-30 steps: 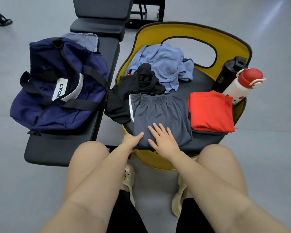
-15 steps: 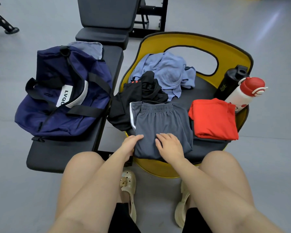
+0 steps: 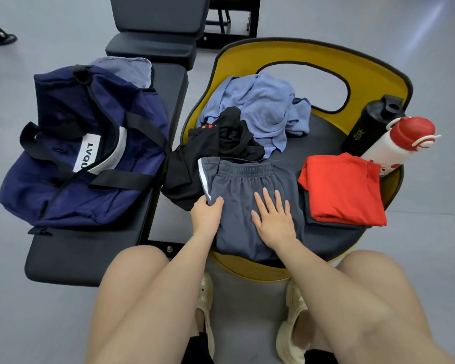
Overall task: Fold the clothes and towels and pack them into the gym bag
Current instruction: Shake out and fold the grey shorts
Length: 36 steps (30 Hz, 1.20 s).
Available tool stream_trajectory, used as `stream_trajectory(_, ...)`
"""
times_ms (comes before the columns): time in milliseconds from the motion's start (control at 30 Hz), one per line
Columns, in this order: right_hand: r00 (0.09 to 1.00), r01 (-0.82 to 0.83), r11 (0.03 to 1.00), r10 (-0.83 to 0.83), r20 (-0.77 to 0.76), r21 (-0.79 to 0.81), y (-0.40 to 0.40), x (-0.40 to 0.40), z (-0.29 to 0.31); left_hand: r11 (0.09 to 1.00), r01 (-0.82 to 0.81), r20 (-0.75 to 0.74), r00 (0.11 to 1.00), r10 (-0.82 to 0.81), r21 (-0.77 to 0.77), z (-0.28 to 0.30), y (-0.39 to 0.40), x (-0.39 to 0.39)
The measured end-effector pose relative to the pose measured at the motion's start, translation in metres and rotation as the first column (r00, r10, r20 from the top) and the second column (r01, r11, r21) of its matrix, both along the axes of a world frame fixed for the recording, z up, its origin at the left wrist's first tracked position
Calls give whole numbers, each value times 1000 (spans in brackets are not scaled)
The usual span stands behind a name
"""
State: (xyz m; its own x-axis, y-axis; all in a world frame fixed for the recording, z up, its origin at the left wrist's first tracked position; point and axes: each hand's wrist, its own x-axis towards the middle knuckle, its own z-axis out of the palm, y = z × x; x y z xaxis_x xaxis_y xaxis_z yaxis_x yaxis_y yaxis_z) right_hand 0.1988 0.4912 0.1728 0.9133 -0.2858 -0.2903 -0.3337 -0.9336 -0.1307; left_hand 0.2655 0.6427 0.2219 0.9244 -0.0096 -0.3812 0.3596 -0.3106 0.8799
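Folded grey shorts (image 3: 244, 185) lie at the front of the round yellow-rimmed seat (image 3: 323, 245). My left hand (image 3: 206, 214) pinches their left edge by the white stripe. My right hand (image 3: 272, 219) lies flat on them, fingers spread. A folded red shirt (image 3: 344, 190) sits to the right. A crumpled black garment (image 3: 221, 145) and a crumpled light-blue towel (image 3: 263, 109) lie behind. The navy gym bag (image 3: 76, 143) rests on the black bench (image 3: 63, 258) at left, with a grey-blue cloth (image 3: 129, 69) behind it.
A black bottle (image 3: 373, 122) and a white bottle with a red cap (image 3: 402, 143) lean at the seat's right rim. A second black bench (image 3: 158, 22) stands further back. My bare knees and pale clogs (image 3: 205, 298) are in the foreground on a grey floor.
My right hand opened from a curl and slid up the shorts, now pressing flat. My left hand shifted up along the shorts' left edge. The view moved closer.
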Motion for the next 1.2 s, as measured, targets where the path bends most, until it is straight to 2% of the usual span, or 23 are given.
stream_trajectory(233,999,-10,998,12,-40,56,14,10,6,995,54,189,980,-68,80,12,-4,-8)
stream_trajectory(267,1000,-3,996,4,-14,89,13,11,10,989,84,207,972,-108,121,11,-7,-10)
stream_trajectory(333,983,52,969,-93,159,242,12,11,21,962,152,231,951,-205,226,9,-15,-11)
stream_trajectory(400,899,129,837,-326,294,532,14,10,37,918,236,230,921,-316,318,11,-25,-12)
stream_trajectory(467,832,177,571,-522,189,801,16,14,56,861,351,186,880,-437,368,14,-36,-14)
stream_trajectory(500,821,208,460,-561,102,863,16,18,61,833,410,151,859,-490,371,15,-42,-15)
stream_trajectory(533,824,230,419,-564,52,878,15,21,66,806,462,114,838,-533,371,15,-46,-16)
stream_trajectory(600,827,282,429,-563,10,858,9,28,66,761,548,51,799,-599,348,15,-52,-18)
stream_trajectory(667,809,316,430,-588,-3,845,2,31,63,774,572,27,800,-600,272,12,-53,-16)
stream_trajectory(733,806,308,440,-592,14,844,-3,31,61,868,470,40,875,-482,160,11,-49,-13)
stream_trajectory(800,826,298,504,-562,46,811,-4,33,61,944,317,50,945,-322,89,12,-45,-8)
stream_trajectory(867,831,292,555,-551,81,779,-4,34,63,946,264,115,951,-288,191,13,-42,-5)
stream_trajectory(933,816,294,553,-570,96,780,-7,34,64,916,266,183,927,-329,301,12,-42,-1)
stream_trajectory(1033,786,306,518,-611,94,799,-18,30,64,854,367,225,856,-465,368,11,-51,5)
stream_trajectory(1100,745,327,497,-659,105,804,-28,25,63,783,441,243,781,-576,438,10,-62,8)
stream_trajectory(1200,712,361,548,-685,157,755,-44,17,59,627,511,239,630,-739,588,6,-82,11)
